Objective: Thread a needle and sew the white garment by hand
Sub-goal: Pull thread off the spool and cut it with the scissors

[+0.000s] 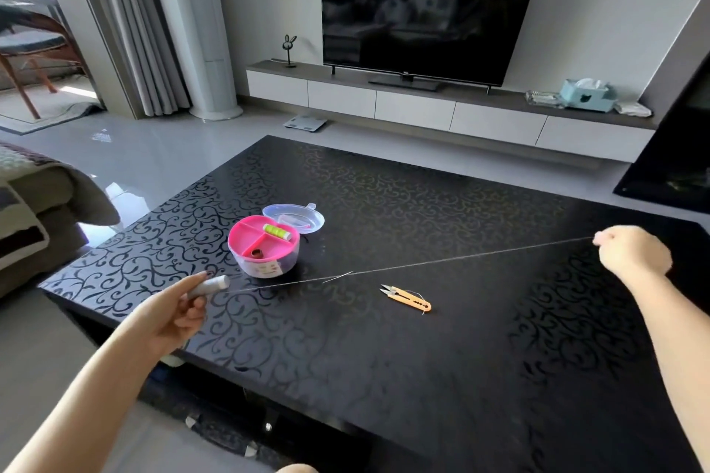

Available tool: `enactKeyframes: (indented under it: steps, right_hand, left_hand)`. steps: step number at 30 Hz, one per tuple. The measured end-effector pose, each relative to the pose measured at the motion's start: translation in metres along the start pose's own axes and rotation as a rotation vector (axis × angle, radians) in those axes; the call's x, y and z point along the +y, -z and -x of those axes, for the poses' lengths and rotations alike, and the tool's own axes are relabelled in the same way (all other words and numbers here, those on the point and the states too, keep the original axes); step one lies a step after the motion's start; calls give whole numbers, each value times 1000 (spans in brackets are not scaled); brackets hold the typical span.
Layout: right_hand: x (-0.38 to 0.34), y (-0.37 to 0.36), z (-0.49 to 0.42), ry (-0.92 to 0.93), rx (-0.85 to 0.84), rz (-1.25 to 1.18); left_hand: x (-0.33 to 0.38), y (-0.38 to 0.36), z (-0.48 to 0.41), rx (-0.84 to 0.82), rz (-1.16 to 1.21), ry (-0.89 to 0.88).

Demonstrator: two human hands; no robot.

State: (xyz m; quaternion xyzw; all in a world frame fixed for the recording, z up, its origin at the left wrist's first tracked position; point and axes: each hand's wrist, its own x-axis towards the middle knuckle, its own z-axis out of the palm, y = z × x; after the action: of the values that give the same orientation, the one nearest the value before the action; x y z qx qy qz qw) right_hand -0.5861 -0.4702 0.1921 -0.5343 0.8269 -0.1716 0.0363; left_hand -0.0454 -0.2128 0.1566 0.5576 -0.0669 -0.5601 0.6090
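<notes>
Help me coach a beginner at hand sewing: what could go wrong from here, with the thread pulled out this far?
1. The thread stretches long from the spool in the left hand to the right hand; that much may tangle while sewing.
2. What looks like a needle hangs loose mid-thread and could slide off a released end.
3. Both hands are busy, yet the snips lie on the table.

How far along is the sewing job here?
Threading looks done: a needle seems to hang on the thread. In hand: the left hand holds the spool, the right hand holds the thread taut. Left: cutting with the snips and sewing; no white garment shows.
</notes>
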Motion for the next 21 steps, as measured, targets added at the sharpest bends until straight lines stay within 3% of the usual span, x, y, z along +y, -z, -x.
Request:
enactKeyframes:
  steps: [3, 5, 8, 10, 11, 13, 15, 18, 19, 21]
  right_hand:
    - [1, -30, 16, 49, -300, 204]
    - [-11, -50, 27, 80, -352, 289]
    - [-40, -60, 56, 177, -33, 242]
    - [-65, -58, 94, 400, 143, -55]
    - [-80, -54, 122, 503, 98, -273]
    - [-106, -45, 178, 660, -150, -627]
    - [-123, -39, 224, 769, -450, -799]
    - [-131, -37, 264, 693, -1043, -1027]
    - [-131, -38, 272, 661, -1133, -1061]
    - [-126, -38, 283, 718, -1107, -1033]
  left_hand:
    - [-6, -13, -1, -25, -85, 2]
    - [-11, -31, 1, -66, -165, 3]
    - [-20, -62, 13, -154, -290, -27]
    - [-26, -83, 23, -234, -381, -43]
    - [-29, -92, 28, -281, -417, -43]
    - [-36, -106, 36, -360, -463, -40]
    - [-41, -115, 41, -415, -487, -38]
    - [-47, -119, 45, -472, -485, -43]
    - [-47, -118, 46, -489, -462, -40]
    - [-48, -112, 45, -495, -403, -17]
